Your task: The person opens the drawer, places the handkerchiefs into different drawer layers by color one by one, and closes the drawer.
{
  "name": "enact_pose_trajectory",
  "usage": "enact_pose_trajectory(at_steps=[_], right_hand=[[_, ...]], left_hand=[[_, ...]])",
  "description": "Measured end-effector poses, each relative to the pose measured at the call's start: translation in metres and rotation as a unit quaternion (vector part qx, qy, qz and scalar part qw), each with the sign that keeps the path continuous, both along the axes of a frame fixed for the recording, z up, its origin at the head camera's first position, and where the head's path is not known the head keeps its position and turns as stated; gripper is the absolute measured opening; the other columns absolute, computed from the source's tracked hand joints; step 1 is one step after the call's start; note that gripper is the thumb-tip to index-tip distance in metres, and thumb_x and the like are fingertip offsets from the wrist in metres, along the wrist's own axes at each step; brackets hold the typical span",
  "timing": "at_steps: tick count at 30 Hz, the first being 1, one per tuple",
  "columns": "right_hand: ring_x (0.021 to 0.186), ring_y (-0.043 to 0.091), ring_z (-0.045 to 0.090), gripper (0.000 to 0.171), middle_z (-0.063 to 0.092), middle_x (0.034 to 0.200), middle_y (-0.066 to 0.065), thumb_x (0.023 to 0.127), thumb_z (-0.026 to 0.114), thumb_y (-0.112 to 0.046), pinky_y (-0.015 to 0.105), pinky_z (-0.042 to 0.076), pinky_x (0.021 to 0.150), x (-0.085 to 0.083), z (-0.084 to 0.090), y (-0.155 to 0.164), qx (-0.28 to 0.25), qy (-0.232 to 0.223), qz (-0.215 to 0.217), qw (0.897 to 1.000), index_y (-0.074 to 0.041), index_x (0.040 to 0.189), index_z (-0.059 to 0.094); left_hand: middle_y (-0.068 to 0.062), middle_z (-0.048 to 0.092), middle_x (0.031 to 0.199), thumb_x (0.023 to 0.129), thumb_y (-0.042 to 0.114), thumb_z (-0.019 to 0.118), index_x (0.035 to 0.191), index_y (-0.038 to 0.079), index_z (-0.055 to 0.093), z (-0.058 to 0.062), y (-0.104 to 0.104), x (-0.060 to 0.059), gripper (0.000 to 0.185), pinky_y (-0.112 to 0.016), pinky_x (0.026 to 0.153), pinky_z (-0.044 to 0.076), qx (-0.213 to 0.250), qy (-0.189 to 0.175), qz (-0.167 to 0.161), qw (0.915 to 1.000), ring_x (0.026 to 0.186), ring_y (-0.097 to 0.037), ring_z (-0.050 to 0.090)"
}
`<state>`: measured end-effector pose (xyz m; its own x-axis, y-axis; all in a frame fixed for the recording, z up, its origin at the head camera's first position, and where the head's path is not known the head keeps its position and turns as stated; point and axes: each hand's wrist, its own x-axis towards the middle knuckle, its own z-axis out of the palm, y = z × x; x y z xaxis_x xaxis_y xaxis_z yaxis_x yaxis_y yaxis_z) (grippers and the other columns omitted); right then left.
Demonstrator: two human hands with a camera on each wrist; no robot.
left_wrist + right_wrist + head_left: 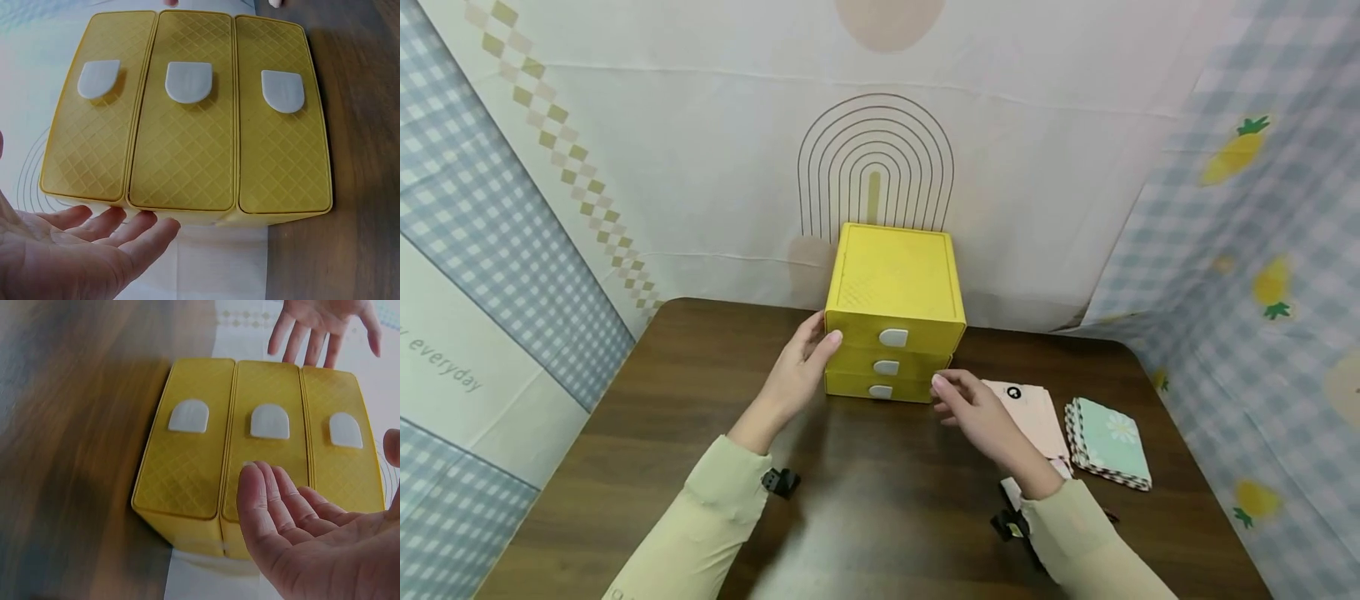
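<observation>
- Patterned cloths are hanging behind a brown bench, where a yellow drawer box is standing near the back edge.
- Left hand is touching its left side, fingers straight; right hand is hovering, relaxed, holding nothing.
- Stiff, smooth plastic, likely light; gripping both sides looks safest.

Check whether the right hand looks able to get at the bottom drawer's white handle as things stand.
Probably yes. The right hand is open beside the yellow drawer box, and the bottom drawer's handle faces the person with nothing in front of it.
</observation>
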<state>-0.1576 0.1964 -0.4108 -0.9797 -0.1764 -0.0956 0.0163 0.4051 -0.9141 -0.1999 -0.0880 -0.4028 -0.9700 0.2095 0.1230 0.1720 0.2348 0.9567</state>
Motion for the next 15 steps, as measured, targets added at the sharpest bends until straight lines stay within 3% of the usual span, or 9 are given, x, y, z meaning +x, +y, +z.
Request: enact_pose_trajectory(at_steps=[5,10,15], right_hand=[[0.103,0.031,0.062,0.063,0.060,0.120,0.018,0.096,0.050,-0.054,0.043,0.053,0.084,-0.006,-0.001,-0.010,-0.035,-0.022,-0.002,0.999,-0.004,0.135,0.049],[0.104,0.036,0.060,0.060,0.057,0.123,0.024,0.097,0.053,-0.049,0.041,0.054,0.082,-0.014,0.000,-0.022,-0.107,-0.040,-0.001,0.993,-0.001,0.132,0.050],[0.104,0.037,0.060,0.063,0.059,0.121,0.021,0.096,0.052,-0.052,0.041,0.054,0.081,-0.023,0.004,-0.036,-0.164,-0.045,0.014,0.985,-0.001,0.133,0.050]], left_hand=[[-0.004,0.036,0.150,0.097,0.058,0.044,0.153,0.019,0.027,0.004,0.003,-0.008,0.071,-0.044,0.107,0.033,0.007,0.005,-0.009,0.9999,0.134,-0.022,0.038],[-0.007,0.037,0.150,0.099,0.055,0.040,0.151,0.014,0.031,0.011,0.005,-0.020,0.067,-0.042,0.109,0.030,0.008,0.019,-0.009,0.9997,0.136,-0.020,0.035],[-0.007,0.037,0.150,0.098,0.060,0.036,0.151,0.014,0.032,0.019,0.005,-0.033,0.071,-0.045,0.106,0.034,-0.002,-0.011,0.008,0.9999,0.134,-0.023,0.038]])
